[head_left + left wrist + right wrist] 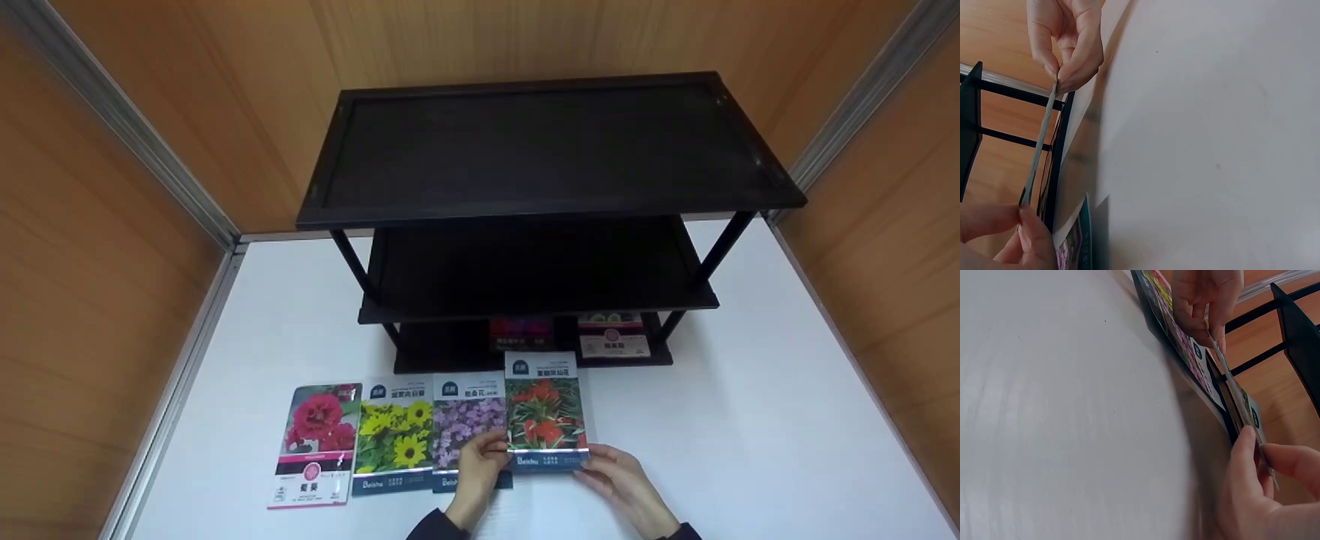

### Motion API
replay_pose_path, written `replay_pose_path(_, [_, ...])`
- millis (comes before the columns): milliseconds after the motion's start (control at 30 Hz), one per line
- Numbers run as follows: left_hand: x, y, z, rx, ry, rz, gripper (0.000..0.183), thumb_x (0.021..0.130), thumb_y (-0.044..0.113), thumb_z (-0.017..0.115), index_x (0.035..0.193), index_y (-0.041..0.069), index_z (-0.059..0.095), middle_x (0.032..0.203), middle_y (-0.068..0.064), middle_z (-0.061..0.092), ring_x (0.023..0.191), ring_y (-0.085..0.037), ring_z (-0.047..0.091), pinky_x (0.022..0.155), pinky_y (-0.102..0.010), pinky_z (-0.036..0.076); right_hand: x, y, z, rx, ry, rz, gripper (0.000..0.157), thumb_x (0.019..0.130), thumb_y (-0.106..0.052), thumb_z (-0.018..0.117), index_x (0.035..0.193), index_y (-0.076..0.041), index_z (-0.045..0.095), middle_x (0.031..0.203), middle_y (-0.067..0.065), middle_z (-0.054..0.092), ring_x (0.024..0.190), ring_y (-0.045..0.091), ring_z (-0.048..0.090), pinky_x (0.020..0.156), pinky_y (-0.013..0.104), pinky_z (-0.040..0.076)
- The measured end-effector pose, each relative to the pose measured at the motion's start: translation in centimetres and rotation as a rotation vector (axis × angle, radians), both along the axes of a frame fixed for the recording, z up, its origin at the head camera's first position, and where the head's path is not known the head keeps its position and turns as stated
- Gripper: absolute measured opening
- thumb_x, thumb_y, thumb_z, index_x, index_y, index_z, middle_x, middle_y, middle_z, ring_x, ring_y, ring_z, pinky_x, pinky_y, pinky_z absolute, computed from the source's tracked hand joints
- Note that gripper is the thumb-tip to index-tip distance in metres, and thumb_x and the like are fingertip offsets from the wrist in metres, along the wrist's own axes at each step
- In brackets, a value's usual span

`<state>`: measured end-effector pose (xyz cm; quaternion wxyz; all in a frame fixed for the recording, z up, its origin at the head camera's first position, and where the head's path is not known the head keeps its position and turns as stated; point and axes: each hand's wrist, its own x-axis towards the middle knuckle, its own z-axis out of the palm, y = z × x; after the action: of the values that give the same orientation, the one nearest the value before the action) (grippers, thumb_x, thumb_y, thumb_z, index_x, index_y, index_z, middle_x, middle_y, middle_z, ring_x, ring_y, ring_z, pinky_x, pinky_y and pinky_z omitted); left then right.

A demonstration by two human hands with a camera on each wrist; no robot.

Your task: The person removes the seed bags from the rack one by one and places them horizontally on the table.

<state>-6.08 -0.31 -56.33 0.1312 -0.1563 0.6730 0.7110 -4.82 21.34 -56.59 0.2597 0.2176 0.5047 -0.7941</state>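
Note:
Both hands pinch the lower corners of one seed packet [546,412], which has red-orange flowers and a blue band along its bottom. My left hand [478,469] grips its left corner, my right hand [624,480] its right. Seen edge-on in the left wrist view, the same packet [1041,138] stretches between the two hands, raised above the white table. Just left of it lies a purple-flower packet [470,420], partly covered by the left hand. A yellow-flower packet [394,435] and a pink-flower packet [315,446] continue the row leftward.
Behind the row stands a black three-tier shelf [540,150]. Its bottom tier bears a dark packet with magenta flowers [521,334] and a white-labelled packet [613,341], both partly hidden by the middle tier. Wood-grain panels [97,225] enclose the white table [750,420].

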Motion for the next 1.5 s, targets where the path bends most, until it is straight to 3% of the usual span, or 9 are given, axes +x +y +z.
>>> replay_pose_path(467, [0.4,-0.2,-0.7,-0.086,0.031,-0.045,0.034,0.070,-0.014,0.054,0.103,-0.019,0.053,0.076,-0.012,0.056,0.068,-0.017,0.055,0.061,-0.023,0.046,0.2,0.2,0.0,0.003,-0.036,0.018,0.052,0.081,0.002,0.057,0.122,0.019,0.030,0.092,0.008,0.058,0.083,0.015,0.059,0.086,0.029,0.044])
replay_pose_path(700, [0.4,-0.4,-1.1,-0.106,0.012,-0.072,0.034,0.071,-0.015,0.053,0.105,-0.020,0.052,0.076,-0.010,0.055,0.066,-0.010,0.051,0.061,-0.025,0.048,0.2,-0.2,0.1,0.081,-0.021,0.027,0.051,0.081,0.002,0.057,0.121,0.020,0.031,0.091,0.009,0.059,0.082,0.015,0.060,0.084,0.029,0.045])
replay_pose_path(1100, [0.9,-0.4,-0.6,-0.194,0.103,-0.094,0.038,0.069,-0.013,0.053,0.106,-0.019,0.052,0.076,-0.007,0.056,0.068,-0.019,0.056,0.060,-0.025,0.048,0.3,-0.6,0.1,0.237,0.030,0.027,0.046,0.079,0.007,0.055,0.117,0.021,0.036,0.084,0.008,0.063,0.080,0.014,0.061,0.078,0.030,0.048])
replay_pose_path(1500, [1.2,-0.1,-0.8,-0.251,0.198,-0.095,0.039,0.064,-0.014,0.052,0.102,-0.018,0.055,0.073,-0.008,0.057,0.062,-0.011,0.052,0.054,-0.019,0.044,0.5,-0.9,0.3,0.399,0.104,0.065,0.045,0.073,0.010,0.057,0.114,0.020,0.041,0.080,0.008,0.061,0.074,0.014,0.060,0.073,0.030,0.050])
